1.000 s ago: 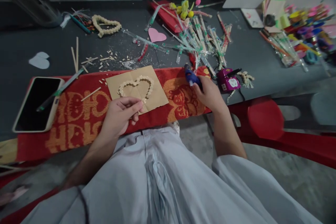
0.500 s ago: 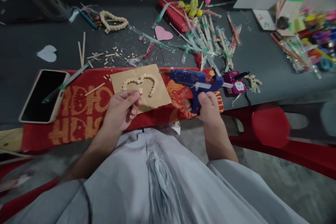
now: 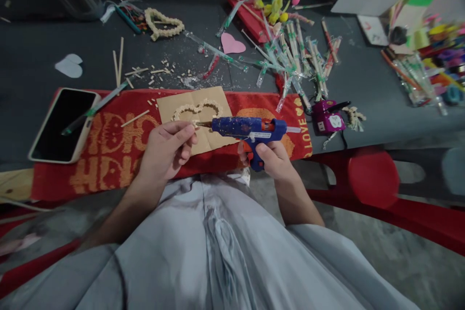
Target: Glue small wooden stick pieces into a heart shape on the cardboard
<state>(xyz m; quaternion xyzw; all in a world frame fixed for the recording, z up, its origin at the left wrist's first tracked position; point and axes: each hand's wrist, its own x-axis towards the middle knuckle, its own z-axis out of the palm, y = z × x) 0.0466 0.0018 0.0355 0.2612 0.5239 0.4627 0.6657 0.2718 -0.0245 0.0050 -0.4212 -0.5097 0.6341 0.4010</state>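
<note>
Glue gun and pale piece meet in front of a half-covered heart

From where I sit, the head view puts my right hand (image 3: 274, 156) around the grip of a blue plastic glue gun (image 3: 238, 127), its nozzle pointing left. My left hand (image 3: 165, 147) pinches a small pale piece (image 3: 195, 125) between thumb and forefinger at the nozzle's tip; I cannot tell whether they touch. Hand and barrel block my sight of the near part of the heart outline (image 3: 183, 110), whose knobbly pale pieces stand on creased brown paper (image 3: 214, 143).

That paper lies on a red towel (image 3: 236, 99) with fuzzy orange lettering. At left, a clear-and-green plastic strip (image 3: 100, 105) slants across a glossy black phone (image 3: 58, 128). Beyond, thin wooden sticks (image 3: 120, 60) and chips (image 3: 163, 69) litter the dark tabletop (image 3: 203, 14). A bumpy heart frame (image 3: 148, 19) sits at far left, a flat pink heart (image 3: 232, 44) at far centre. Rightward, plastic-wrapped sticks (image 3: 293, 44) crowd together in a tangle, and a shiny purple box (image 3: 327, 118) stands just beyond the towel's right end.
</note>
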